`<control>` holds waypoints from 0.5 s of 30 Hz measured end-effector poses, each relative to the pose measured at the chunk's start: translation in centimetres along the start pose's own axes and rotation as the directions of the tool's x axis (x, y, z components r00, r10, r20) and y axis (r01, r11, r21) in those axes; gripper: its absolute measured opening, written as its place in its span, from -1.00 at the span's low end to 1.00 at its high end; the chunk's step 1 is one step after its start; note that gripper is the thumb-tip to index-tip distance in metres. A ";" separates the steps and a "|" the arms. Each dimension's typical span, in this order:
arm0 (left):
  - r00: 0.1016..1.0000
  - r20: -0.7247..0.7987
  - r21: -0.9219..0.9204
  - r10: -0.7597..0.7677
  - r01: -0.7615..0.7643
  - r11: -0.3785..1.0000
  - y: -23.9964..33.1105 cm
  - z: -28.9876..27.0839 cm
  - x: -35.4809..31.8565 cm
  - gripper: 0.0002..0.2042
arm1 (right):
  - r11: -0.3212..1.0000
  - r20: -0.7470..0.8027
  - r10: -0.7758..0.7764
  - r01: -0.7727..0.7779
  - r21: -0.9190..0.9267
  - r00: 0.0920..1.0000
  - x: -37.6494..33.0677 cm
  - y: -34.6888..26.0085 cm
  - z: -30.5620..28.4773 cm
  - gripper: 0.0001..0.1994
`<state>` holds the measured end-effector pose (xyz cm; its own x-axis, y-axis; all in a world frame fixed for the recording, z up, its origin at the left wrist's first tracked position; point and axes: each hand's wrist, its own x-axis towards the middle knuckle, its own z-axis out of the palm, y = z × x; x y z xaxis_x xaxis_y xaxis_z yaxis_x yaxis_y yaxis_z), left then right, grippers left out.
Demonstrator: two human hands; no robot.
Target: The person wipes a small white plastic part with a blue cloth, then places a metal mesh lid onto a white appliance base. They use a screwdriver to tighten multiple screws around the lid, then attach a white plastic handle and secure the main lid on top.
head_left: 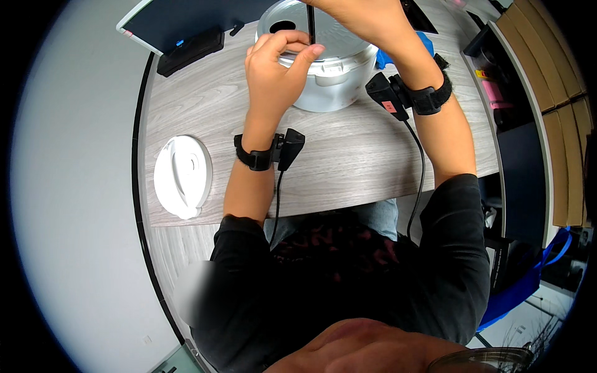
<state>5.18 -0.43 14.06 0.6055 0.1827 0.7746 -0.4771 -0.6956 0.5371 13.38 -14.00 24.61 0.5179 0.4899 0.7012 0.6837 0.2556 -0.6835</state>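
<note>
A person sits at a gray wooden table (348, 161) and looks down at two bare hands. Both hands are up over a round silver pot (329, 74) that stands near the far edge of the table, about in the middle.

The left hand (273, 68) is on the near left side of the pot's top. Its fingers are curled in, and the fingertips (311, 53) pinch the low end of a thin black stick (310, 23). The stick stands straight up over the pot. The right hand (360, 18) is higher up, at the top edge of the picture. It covers the stick there, so its fingers seem closed around it, but they are partly cut off and you cannot tell for sure.

Each wrist has a black band with a small black box and a black wire that hangs down toward the person's lap. The left wrist band (258, 155) is over the middle of the table. The right wrist band (429, 96) is nearer the right edge.

A white round lid (182, 176) lies flat by the left edge of the table, well apart from the pot. A blue thing (429, 46) peeks out behind the right arm, just beside the pot. A dark board with a white rim (180, 22) sits at the far left corner.
</note>
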 end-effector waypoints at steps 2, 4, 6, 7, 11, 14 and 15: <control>1.000 -0.014 0.020 0.028 -0.028 0.999 -0.5 0.2 0.1 -0.87 | 0.999 0.003 0.006 -0.006 -0.034 1.000 0.1 0.0 0.2 -0.63; 0.998 0.000 0.052 0.063 -0.063 0.997 -0.5 0.1 0.2 -0.88 | 0.997 0.034 0.012 -0.009 -0.078 0.999 0.2 0.2 0.2 -0.65; 0.996 0.012 0.058 0.083 -0.083 0.995 -0.4 0.1 0.3 -0.89 | 1.000 0.042 0.004 -0.004 -0.016 0.999 0.2 0.5 0.0 -0.68; 0.996 0.018 0.046 0.083 -0.084 0.995 -0.4 0.1 0.2 -0.89 | 1.000 0.048 0.001 -0.002 0.013 0.999 0.2 0.6 0.0 -0.70; 0.996 0.049 -0.030 0.069 -0.067 0.997 -0.7 0.1 0.3 -0.88 | 0.938 0.090 0.045 -0.073 0.338 0.995 0.3 1.7 -0.3 -0.71; 0.991 0.091 -0.042 0.093 -0.090 0.995 -0.7 -0.1 0.5 -0.87 | 0.968 0.109 0.064 -0.088 0.235 0.992 0.2 1.3 -0.5 -0.74; 0.991 0.100 -0.054 0.086 -0.081 0.995 -0.8 -0.2 0.6 -0.87 | 0.988 0.112 0.089 -0.102 0.119 0.990 0.0 0.5 -0.5 -0.74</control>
<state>5.77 0.37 14.14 0.6230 0.0520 0.7805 -0.5582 -0.6694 0.4902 14.00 -14.27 24.34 0.5157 0.6013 0.6103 0.5610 0.3014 -0.7710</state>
